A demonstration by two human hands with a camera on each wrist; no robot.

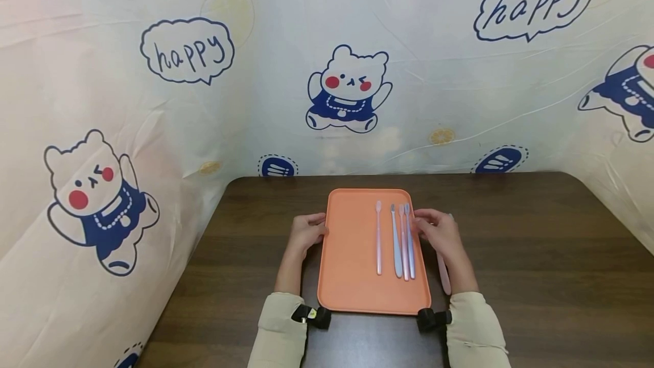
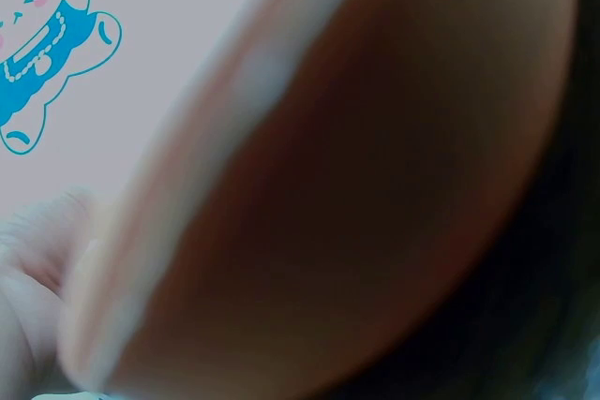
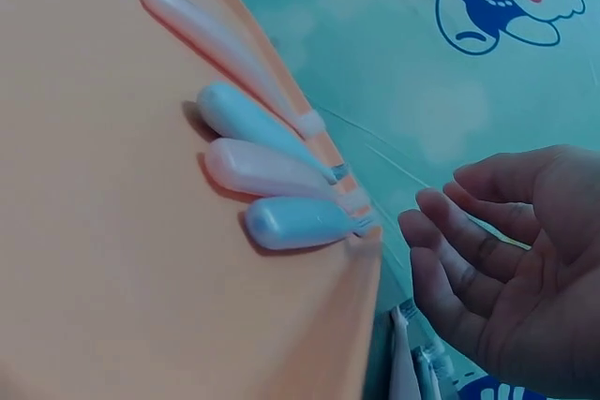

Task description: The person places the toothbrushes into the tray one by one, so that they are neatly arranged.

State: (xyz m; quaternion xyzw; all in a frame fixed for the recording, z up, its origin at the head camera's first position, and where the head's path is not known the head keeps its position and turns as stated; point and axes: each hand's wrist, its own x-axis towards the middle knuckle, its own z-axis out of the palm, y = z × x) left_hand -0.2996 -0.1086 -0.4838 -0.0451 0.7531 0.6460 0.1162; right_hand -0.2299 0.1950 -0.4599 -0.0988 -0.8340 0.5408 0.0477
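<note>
between left grip (image 1: 307,231) and right grip (image 1: 440,233), tray (image 1: 349,266)

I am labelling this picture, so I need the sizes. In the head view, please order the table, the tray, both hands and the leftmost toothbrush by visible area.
1. Table
2. Orange tray
3. Left hand and right hand: too alike to rank
4. Leftmost toothbrush, long but thin
</note>
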